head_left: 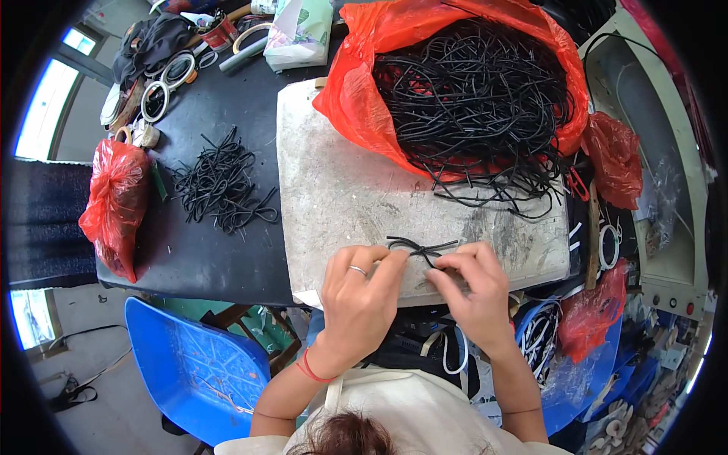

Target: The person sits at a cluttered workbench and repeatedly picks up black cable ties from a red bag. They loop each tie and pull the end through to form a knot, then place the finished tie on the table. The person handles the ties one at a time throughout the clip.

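A short black cord (422,249), looped into a small bow, lies between my hands over the front of the pale, stained board (326,189). My left hand (360,292), with a ring and a red string at its wrist, is closed on the bow's left side, its fingertips partly hidden. On the other side, my right hand (476,296) pinches the bow near its middle with thumb and forefinger. Behind them, a big heap of loose black cords (474,91) fills an open red plastic bag (350,98), and some ends spill onto the board.
A smaller pile of looped black cords (221,182) sits on the dark table (250,98). Left of it stands a tied red bag (117,205). Tape rolls (155,101) and a tissue pack (299,34) lie farther back. Blue bins (193,371) stand below the front edge.
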Motion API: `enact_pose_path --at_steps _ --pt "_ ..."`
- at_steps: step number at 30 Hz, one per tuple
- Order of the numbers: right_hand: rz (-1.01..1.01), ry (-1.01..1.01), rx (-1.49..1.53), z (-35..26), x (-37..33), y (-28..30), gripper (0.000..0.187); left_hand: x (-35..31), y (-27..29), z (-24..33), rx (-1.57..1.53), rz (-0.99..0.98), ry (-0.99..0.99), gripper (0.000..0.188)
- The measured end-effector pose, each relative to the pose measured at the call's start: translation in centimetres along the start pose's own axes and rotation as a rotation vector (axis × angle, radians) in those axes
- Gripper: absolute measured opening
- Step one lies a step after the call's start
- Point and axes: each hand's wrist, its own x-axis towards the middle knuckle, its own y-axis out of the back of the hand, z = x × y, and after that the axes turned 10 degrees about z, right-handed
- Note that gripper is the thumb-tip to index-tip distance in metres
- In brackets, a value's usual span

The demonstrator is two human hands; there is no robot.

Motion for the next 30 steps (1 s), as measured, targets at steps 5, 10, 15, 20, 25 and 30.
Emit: enact_pose_path --at_steps 5,10,15,20,25,30 --pt "-0.015 0.034 -0.048 0.4 0.1 -0.3 0.019 0.2 -0.2 -0.7 0.027 -0.068 0.038 0.013" --pt "0.079 -0.070 -0.051 -0.3 0.6 -0.1 0.022 -0.7 -0.6 -0.8 -0.044 0.000 0.060 0.014" --pt "0.004 0.040 -0.168 -0.3 0.9 -1.2 0.014 0.1 -0.6 -0.2 -0.040 -0.032 0.055 0.015" --pt "-0.097 -0.357 0.438 -0.9 1.3 -0.4 0.010 0.1 1.1 -0.4 -0.284 0.000 0.313 0.013" --pt "-0.186 -0.487 0.696 -1.9 1.7 0.1 0.011 -0.2 2.0 0.5 -0.398 -0.100 0.529 0.019" --pt "-0.253 -0.522 0.758 -1.9 1.6 -0.2 0.013 -0.5 1.7 0.1 -0.756 -0.217 0.711 0.019"
